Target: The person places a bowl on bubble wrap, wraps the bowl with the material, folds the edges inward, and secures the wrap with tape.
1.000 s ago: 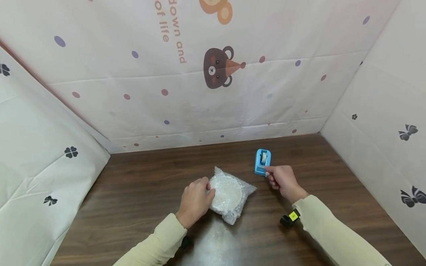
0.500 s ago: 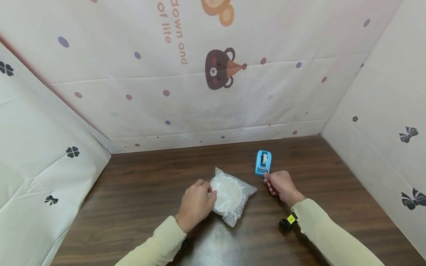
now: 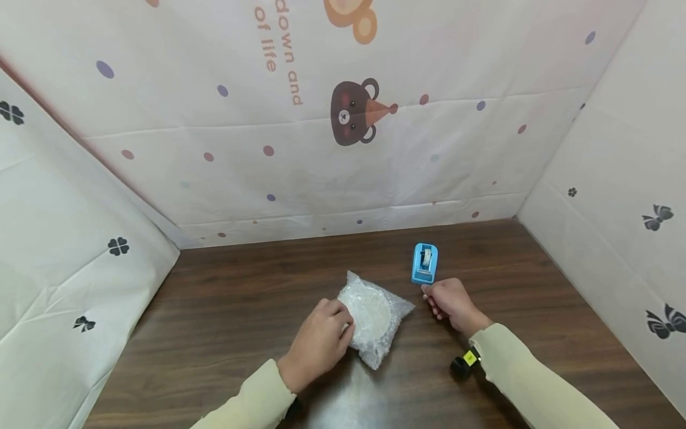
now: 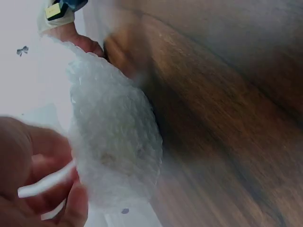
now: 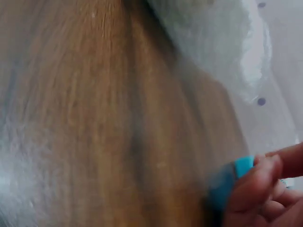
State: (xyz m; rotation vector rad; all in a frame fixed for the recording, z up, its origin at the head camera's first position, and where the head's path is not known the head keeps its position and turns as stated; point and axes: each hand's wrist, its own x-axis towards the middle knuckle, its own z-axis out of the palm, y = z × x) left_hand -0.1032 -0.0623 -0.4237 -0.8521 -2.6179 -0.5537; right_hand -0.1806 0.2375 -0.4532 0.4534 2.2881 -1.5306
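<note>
A round, pale object wrapped in bubble wrap [image 3: 370, 316] lies on the table in the middle of the head view. At its left edge my left hand [image 3: 320, 342] grips the wrap with bent fingers and thumb, seen close up in the left wrist view beside the bubble wrap [image 4: 116, 132]. Further right stands a small blue tape dispenser [image 3: 425, 262] with a narrow roll in it. Just in front of its near end, my right hand [image 3: 452, 302] pinches what looks like the tape's end between thumb and forefinger; the clear strip itself is hardly visible.
The dark wood-grain table [image 3: 241, 274] is bounded by a printed white cloth [image 3: 300, 167] at the back and by patterned white sheets at both sides. A black device with a yellow label [image 3: 465, 362] sits at the right wrist.
My right hand has drawn back from the dispenser's top toward me, to just in front of its near end. The left hand has shifted slightly down along the wrapped object's edge.
</note>
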